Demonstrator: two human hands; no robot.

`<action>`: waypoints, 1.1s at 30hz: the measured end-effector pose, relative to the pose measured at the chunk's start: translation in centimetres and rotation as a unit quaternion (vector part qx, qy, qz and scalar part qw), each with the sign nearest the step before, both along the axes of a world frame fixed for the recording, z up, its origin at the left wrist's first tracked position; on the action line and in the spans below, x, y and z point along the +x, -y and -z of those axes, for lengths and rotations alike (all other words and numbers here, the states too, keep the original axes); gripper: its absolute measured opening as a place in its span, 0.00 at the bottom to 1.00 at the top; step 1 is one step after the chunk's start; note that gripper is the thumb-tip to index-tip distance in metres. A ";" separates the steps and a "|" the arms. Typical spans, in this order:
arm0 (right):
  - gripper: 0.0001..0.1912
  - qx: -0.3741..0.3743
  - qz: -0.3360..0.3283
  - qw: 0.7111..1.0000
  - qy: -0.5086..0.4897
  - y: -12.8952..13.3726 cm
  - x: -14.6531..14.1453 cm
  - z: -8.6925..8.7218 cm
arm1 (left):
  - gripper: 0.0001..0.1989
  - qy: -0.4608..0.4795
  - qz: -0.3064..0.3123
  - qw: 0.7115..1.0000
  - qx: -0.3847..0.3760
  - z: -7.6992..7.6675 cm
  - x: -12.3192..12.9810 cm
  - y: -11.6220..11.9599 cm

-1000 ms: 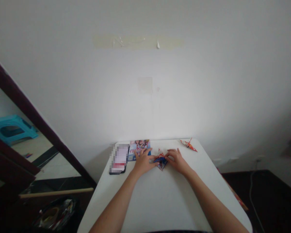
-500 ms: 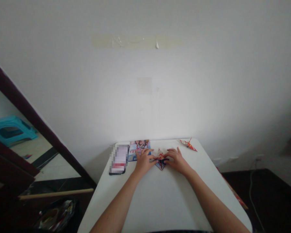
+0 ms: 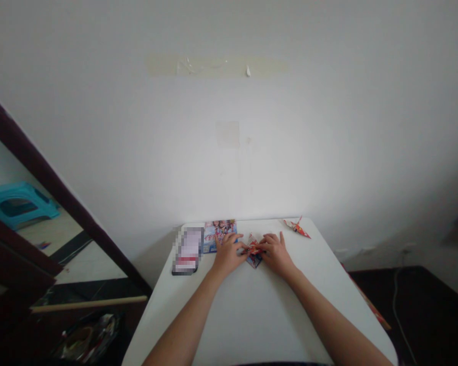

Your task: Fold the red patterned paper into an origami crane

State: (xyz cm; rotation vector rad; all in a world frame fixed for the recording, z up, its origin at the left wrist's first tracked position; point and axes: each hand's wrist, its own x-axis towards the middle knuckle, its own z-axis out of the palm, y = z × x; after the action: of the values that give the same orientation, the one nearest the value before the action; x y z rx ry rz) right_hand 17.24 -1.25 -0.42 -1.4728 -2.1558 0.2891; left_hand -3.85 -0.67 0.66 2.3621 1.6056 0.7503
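Observation:
A small folded piece of printed paper (image 3: pixel 254 260), red, white and blue, lies on the white table (image 3: pixel 244 315) between my hands. My left hand (image 3: pixel 229 252) grips its left side between thumb and fingers. On the other side, my right hand (image 3: pixel 275 254) pinches the paper's right part with curled fingers, one finger sticking up. The fingertips of both hands almost meet over the paper and hide part of its folds. Beyond my left hand lies a colourful printed sheet (image 3: pixel 209 243), partly covered by that hand. A folded paper crane (image 3: pixel 297 228) rests near the back right corner.
A phone (image 3: pixel 189 249) with a blurred screen lies at the table's left edge. The wall (image 3: pixel 229 178) stands right behind the table. Off to the left are a blue stool (image 3: pixel 34 213) and a bag of odds and ends (image 3: pixel 84 340) on the floor.
My right hand has shifted slightly left, its fingers curling further over the folded paper. More red shows at the paper's middle. My left hand has barely moved.

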 end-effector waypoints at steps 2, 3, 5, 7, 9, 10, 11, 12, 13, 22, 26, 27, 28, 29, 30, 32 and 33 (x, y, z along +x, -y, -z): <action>0.14 0.004 0.003 1.000 0.005 0.0 -0.1 -0.1 | 0.05 -0.003 -0.001 1.000 0.004 0.0 0.1 0.0; 0.14 0.007 0.004 1.000 0.006 0.0 -0.2 -0.1 | 0.06 -0.004 -0.003 1.000 0.005 0.0 0.1 0.0; 0.13 0.014 0.006 1.000 0.006 0.0 -0.3 -0.3 | 0.05 -0.003 -0.006 1.000 0.007 0.0 0.1 0.0; 0.12 0.017 0.010 1.000 0.005 0.1 -0.3 -0.4 | 0.05 -0.001 -0.012 1.000 0.009 0.0 0.2 0.0; 0.12 0.018 0.018 1.000 0.004 0.1 -0.5 -0.5 | 0.04 0.001 -0.019 1.000 0.013 -0.1 0.4 0.1; 0.12 0.019 0.025 1.000 0.005 0.2 -0.6 -0.5 | 0.03 0.001 -0.022 1.000 0.015 -0.2 0.5 0.1; 0.12 0.020 0.033 0.999 0.007 0.2 -0.7 -0.4 | 0.03 0.000 -0.025 1.000 0.017 -0.3 0.6 0.1; 0.12 0.021 0.040 0.999 0.010 0.2 -0.8 -0.4 | 0.02 -0.001 -0.027 0.999 0.020 -0.4 0.7 0.1; 0.11 0.021 0.046 0.999 0.015 0.2 -0.9 -0.4 | 0.02 -0.004 -0.029 0.999 0.023 -0.6 0.8 0.1; 0.09 0.012 0.105 0.994 0.017 -0.2 -1.3 0.3 | 0.07 -0.011 -0.057 0.998 0.028 -0.8 1.6 -0.2; 0.10 0.010 0.133 0.991 0.005 -0.3 -1.3 0.4 | 0.06 -0.016 -0.075 0.997 0.021 -0.5 2.1 -0.2; 0.11 0.007 0.138 0.990 0.005 -0.4 -1.4 0.3 | 0.06 -0.019 -0.079 0.997 0.017 -0.4 2.2 -0.3; 0.11 0.004 0.142 0.990 0.005 -0.4 -1.5 0.3 | 0.06 -0.021 -0.082 0.996 0.014 -0.3 2.3 -0.3; 0.11 0.002 0.146 0.989 0.006 -0.3 -1.5 0.2 | 0.06 -0.024 -0.085 0.996 0.013 -0.3 2.5 -0.3; 0.11 0.001 0.149 0.989 0.007 -0.3 -1.6 0.1 | 0.06 -0.026 -0.088 0.996 0.012 -0.3 2.6 -0.4; 0.11 0.001 0.155 0.988 0.008 -0.2 -1.9 0.0 | 0.06 -0.030 -0.095 0.995 0.011 -0.2 2.8 -0.4; 0.12 0.000 0.158 0.987 0.009 -0.2 -2.0 0.0 | 0.06 -0.031 -0.099 0.995 0.010 -0.2 2.9 -0.4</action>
State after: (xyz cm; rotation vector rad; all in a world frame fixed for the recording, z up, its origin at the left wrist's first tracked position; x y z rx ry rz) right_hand 15.20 -1.09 -0.38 -1.7914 -1.8943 0.1618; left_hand -0.94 -0.24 0.89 2.2843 1.8890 0.7380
